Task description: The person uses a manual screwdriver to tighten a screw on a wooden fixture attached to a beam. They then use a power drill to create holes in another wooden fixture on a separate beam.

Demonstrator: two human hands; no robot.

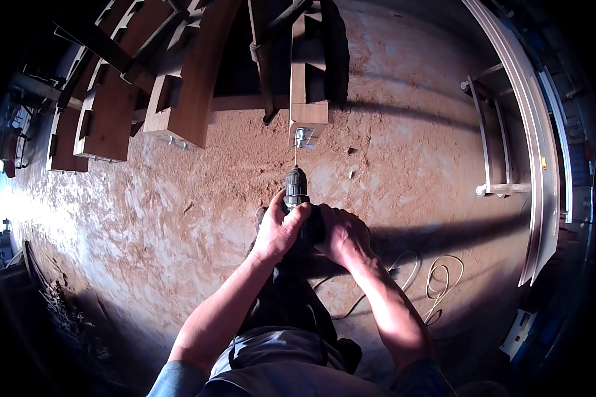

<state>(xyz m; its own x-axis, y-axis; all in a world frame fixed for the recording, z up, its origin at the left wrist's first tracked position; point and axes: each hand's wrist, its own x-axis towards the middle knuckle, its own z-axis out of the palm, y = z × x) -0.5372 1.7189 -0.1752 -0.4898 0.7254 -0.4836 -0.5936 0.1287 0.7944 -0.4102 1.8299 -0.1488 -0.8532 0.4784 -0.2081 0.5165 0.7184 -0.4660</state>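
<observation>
A dark power drill (297,188) is held out in front of me, its thin bit pointing away toward the near end of a wooden beam (308,114). Metal hardware (303,137) sits on that end, and the bit's tip is close to it; whether they touch I cannot tell. My left hand (281,225) is wrapped round the drill's left side near the chuck. On the other side, my right hand (341,233) grips the drill body, whose handle is mostly hidden by shadow and the hands.
More notched wooden beams (106,126) stand in a row at the far left, with metal fittings on one end. A cable (437,284) lies coiled on the dusty floor (404,165) at right. Long pale boards (543,152) and a rack (493,145) line the right side.
</observation>
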